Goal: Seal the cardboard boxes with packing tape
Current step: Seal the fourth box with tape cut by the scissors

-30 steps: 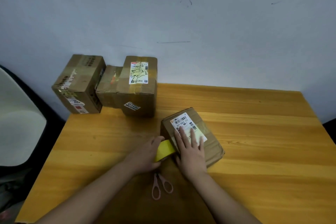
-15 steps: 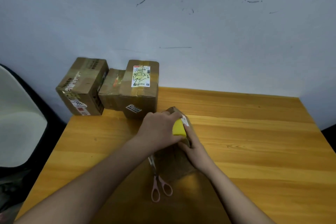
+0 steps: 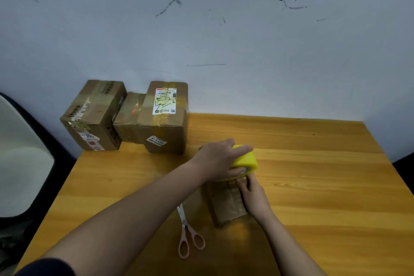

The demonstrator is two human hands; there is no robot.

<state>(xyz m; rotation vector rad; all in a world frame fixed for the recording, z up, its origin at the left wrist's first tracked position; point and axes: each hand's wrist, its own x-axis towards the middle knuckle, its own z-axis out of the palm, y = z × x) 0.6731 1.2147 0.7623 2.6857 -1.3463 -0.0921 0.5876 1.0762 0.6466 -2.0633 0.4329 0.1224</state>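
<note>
A small cardboard box (image 3: 226, 204) lies on the wooden table (image 3: 324, 186) in front of me, its near side covered with shiny clear tape. My left hand (image 3: 218, 159) grips a yellow roll of packing tape (image 3: 245, 160) over the box's far end, fingers curled across the roll. My right hand (image 3: 252, 195) lies along the box's right side, its fingertips pinching the tape just under the roll. The far part of the box is hidden behind both hands.
Pink-handled scissors (image 3: 188, 235) lie on the table left of the box, blades pointing away. Three taped cardboard boxes (image 3: 163, 119) stand at the table's far left corner against the wall. A dark chair (image 3: 22, 163) stands off the left edge.
The left hand carried the yellow roll from the box's near left corner up over the box to its far end. The right hand left the top label and slid to the box's right side.
</note>
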